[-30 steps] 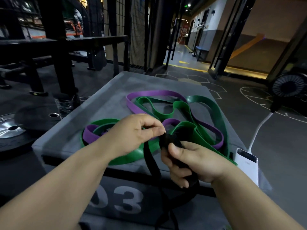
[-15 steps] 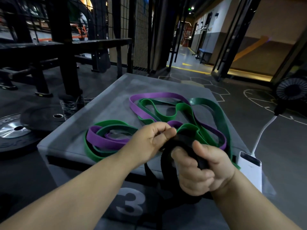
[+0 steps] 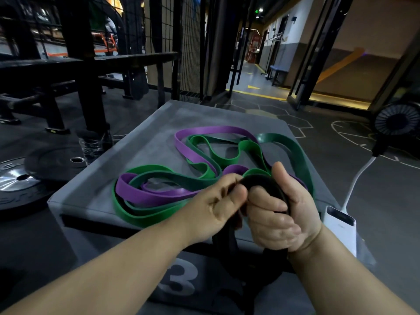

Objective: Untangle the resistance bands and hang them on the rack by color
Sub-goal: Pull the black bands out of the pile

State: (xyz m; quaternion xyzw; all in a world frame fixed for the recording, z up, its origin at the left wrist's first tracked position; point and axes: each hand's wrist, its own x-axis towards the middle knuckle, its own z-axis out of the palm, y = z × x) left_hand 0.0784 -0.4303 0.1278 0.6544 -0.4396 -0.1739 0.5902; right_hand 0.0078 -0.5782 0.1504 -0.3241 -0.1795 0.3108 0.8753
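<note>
Slack is key: my left hand point(image 3: 216, 205) pinches and my right hand point(image 3: 286, 214) wraps the black band point(image 3: 264, 181) at the near edge of the plyo box point(image 3: 159, 133), so I ease it clear of the green bands point(image 3: 145, 215) and purple bands point(image 3: 145, 196).

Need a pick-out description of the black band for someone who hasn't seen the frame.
Find the grey box marked 3 in mid-frame. At its near edge the left hand and right hand both grip the black band, which hangs down the box front. It is the only black one; the purple loops and green loops lie tangled on top, unheld.
</note>
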